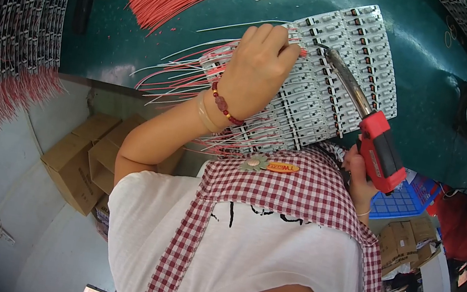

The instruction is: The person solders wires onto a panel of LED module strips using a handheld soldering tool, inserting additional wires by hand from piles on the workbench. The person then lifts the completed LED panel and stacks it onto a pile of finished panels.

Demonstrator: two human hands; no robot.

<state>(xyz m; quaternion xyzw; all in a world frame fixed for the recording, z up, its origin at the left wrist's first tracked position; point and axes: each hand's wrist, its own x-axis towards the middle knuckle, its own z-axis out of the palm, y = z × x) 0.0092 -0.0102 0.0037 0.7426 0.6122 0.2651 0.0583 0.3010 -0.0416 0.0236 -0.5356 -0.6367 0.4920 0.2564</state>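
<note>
Soldering iron [373, 130] points up-left, right fingers [355, 162] gripping; left fingers [272, 37] curled, hold unclear.

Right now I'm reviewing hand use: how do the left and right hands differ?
The left hand is bent over the circuit boards; the right hand grips the soldering iron. The left wears a red beaded bracelet and a pale band, the right a thin bangle. The left hand shows most of its back, while the soldering iron hides part of the right hand. Both are ungloved.
</note>
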